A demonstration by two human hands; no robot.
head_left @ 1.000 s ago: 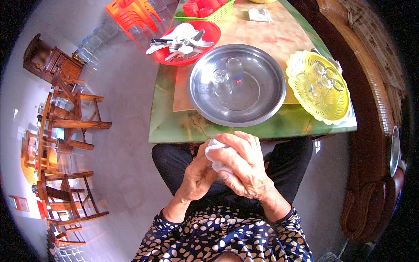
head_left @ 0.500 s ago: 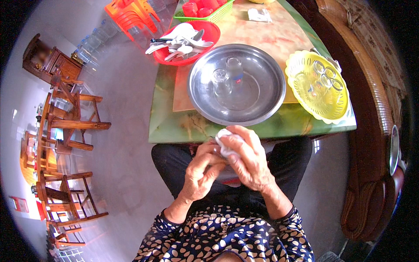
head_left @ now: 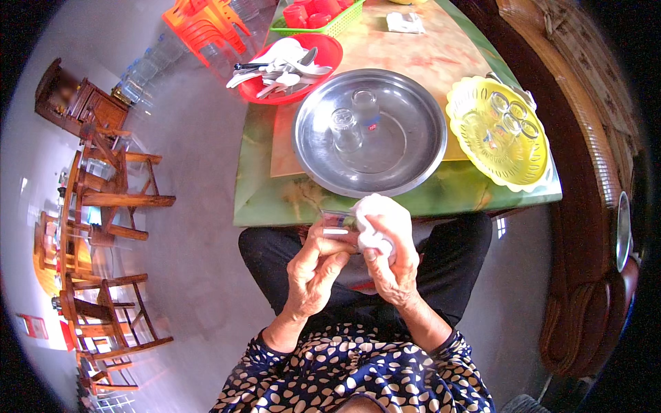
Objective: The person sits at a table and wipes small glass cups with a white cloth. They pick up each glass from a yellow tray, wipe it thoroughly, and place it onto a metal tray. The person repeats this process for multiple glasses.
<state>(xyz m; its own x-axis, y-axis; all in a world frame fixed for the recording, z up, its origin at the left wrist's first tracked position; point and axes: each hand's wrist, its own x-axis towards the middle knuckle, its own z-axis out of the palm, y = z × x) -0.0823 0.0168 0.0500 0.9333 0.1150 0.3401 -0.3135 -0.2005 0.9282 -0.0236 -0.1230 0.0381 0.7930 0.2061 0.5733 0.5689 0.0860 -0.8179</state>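
Left hand (head_left: 313, 272): my fingers are wrapped round a small clear glass (head_left: 339, 224), held on its side over my lap, just below the table (head_left: 413, 196) edge. Right hand (head_left: 394, 265): closed on a white cloth (head_left: 377, 221), which is bunched and pressed against the glass's open end.

Handling, my judgement: the glass is light, stiff, smooth and breakable, likely slippery if wet. Best gripped round the wall with the whole hand, not pinched at the rim. The cloth is soft and takes any shape.

Outward: a steel tray (head_left: 370, 132) on the table holds two more glasses (head_left: 354, 118). To the right a yellow plate (head_left: 497, 131) carries several small ones. To the left sits a red dish (head_left: 292, 58) of spoons. Farther off a green basket (head_left: 320, 17) holds red cups.

Hard to see: most of the glass is covered by my fingers and the cloth, so I cannot tell how far the cloth goes inside. The basket is cut off at the top edge.
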